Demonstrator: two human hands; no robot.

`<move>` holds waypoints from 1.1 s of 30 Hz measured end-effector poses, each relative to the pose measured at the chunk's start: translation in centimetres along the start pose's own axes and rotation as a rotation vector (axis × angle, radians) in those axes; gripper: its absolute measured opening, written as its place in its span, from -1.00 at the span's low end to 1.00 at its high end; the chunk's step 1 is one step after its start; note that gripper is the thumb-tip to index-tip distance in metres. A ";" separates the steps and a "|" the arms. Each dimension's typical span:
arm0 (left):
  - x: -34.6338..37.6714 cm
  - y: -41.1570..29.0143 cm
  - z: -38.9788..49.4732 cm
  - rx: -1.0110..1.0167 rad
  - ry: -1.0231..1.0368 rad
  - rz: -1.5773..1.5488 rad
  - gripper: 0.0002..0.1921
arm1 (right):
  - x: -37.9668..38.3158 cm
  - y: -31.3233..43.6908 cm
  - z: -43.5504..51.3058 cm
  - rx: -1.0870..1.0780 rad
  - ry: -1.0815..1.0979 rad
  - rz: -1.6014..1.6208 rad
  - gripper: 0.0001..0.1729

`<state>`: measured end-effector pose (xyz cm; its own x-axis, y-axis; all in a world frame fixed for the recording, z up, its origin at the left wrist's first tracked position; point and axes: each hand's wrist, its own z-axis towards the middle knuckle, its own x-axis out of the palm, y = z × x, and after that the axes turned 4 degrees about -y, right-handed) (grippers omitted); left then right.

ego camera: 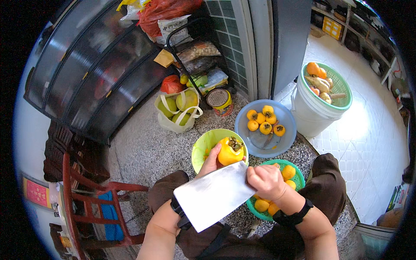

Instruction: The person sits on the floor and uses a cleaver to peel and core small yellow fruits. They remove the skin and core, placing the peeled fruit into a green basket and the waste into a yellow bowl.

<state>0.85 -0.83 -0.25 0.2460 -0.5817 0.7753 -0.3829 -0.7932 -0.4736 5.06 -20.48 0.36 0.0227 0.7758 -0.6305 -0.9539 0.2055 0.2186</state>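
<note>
In my left hand (pixel 210 162) is a yellow-orange persimmon (pixel 230 152), its dry calyx facing up and a pale cut patch beside it. Around a cleaver's handle, which it hides, my right hand (pixel 267 180) is closed. The wide metal blade of the cleaver (pixel 214 195) spans the space between my forearms, its upper corner close below the fruit. Under the persimmon stands a lime-green bin (pixel 202 150) with orange scraps inside. Partly behind my right hand, a green plastic basket (pixel 300 174) holds several yellow persimmons (pixel 262 205). Several more persimmons (pixel 266 127), calyxes on, lie in a blue-grey basin (pixel 242 143).
A white bucket (pixel 308 115) bears a green colander (pixel 345 94) of persimmons and root vegetables. Left of the basin are a yellow-lidded tub (pixel 222 102) and a bag of green fruit (pixel 177 125). A red wooden chair (pixel 94 217) stands left; a dark cabinet (pixel 91 71) stands behind it.
</note>
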 end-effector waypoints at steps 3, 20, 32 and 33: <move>0.3 0.7 -0.1 0.075 0.037 0.070 -0.48 | 0.2 0.5 0.2 -0.063 -0.019 -0.041 -0.78; -3.8 0.6 2.2 0.284 0.091 0.393 -0.47 | 0.1 0.0 0.0 0.312 -0.006 0.304 -0.37; -1.8 -0.5 -0.5 0.080 0.091 0.317 -0.55 | 0.2 -1.1 0.6 0.330 0.114 0.482 -0.14; -1.6 -0.5 -0.5 0.106 0.114 0.349 -0.56 | 0.6 -1.1 0.5 0.343 0.110 0.494 -0.15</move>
<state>0.16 0.57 -1.04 0.0143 -0.8013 0.5981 -0.3305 -0.5683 -0.7535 6.29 -19.99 0.10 -0.4462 0.7660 -0.4628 -0.6929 0.0315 0.7203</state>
